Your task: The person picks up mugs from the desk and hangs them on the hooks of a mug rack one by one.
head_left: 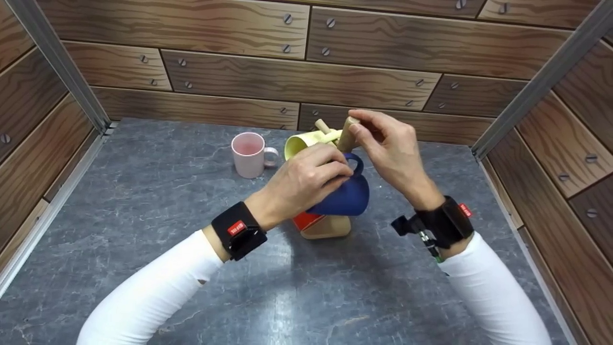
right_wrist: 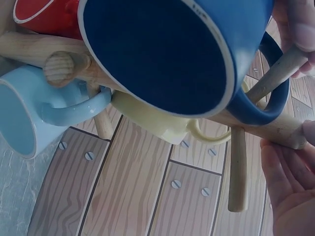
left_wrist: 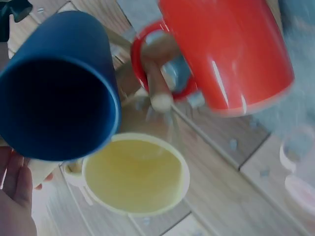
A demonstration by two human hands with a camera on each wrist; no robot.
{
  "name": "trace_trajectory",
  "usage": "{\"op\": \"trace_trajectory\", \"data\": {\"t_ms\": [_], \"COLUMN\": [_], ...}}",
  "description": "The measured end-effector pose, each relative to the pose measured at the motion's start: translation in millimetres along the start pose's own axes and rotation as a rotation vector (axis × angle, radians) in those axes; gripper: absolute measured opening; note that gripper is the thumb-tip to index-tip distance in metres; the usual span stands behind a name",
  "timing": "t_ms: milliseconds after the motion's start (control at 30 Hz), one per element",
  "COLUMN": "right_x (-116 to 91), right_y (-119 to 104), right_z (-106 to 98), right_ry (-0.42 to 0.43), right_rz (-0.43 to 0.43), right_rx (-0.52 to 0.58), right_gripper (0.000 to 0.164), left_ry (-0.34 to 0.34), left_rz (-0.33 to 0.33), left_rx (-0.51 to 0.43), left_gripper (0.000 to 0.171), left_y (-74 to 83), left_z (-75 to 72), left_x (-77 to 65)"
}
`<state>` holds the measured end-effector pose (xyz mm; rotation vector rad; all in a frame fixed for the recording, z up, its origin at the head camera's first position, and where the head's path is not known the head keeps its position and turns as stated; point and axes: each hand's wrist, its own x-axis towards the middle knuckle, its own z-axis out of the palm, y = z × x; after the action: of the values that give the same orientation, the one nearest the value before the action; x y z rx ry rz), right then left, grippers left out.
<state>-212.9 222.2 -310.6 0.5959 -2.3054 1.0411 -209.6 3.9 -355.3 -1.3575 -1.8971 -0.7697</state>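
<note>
A wooden mug tree stands on the table, and my right hand grips the top of its post between thumb and fingers. The blue mug is tilted, with a peg through its handle. My left hand holds the blue mug near its handle, fingers curled; its exact contact is partly hidden. A yellow mug hangs on the far side of the post. Lower down hang a red mug, its handle around a peg, and a light blue mug.
A pink mug stands upright on the grey table, left of the mug tree, its handle toward the right. The tree's wooden base shows below the blue mug. Wood-patterned walls enclose the back and sides.
</note>
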Motion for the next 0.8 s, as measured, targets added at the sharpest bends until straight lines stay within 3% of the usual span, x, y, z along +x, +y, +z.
{"op": "trace_trajectory", "data": {"t_ms": [100,400,800], "right_x": [-0.3,-1.0,-0.8], "right_y": [-0.2,-1.8,-3.0], "right_z": [1.0,0.4,1.1], "right_ry": [0.007,0.004,0.019], "right_rz": [-0.003,-0.014,-0.004], "right_rx": [-0.007,-0.005,0.024], "right_gripper": [0.027,0.027,0.026], "left_ry": [-0.006,-0.017,0.028], "left_rz": [0.039,0.073,0.093], "left_rx": [0.039,0.075,0.13], "left_gripper": [0.007,0.006,0.005], "left_y": [-1.4,-2.2,-7.2], "left_z": [-2.7,-4.6,-8.1], "left_x": [1.2,2.2,-4.4]}}
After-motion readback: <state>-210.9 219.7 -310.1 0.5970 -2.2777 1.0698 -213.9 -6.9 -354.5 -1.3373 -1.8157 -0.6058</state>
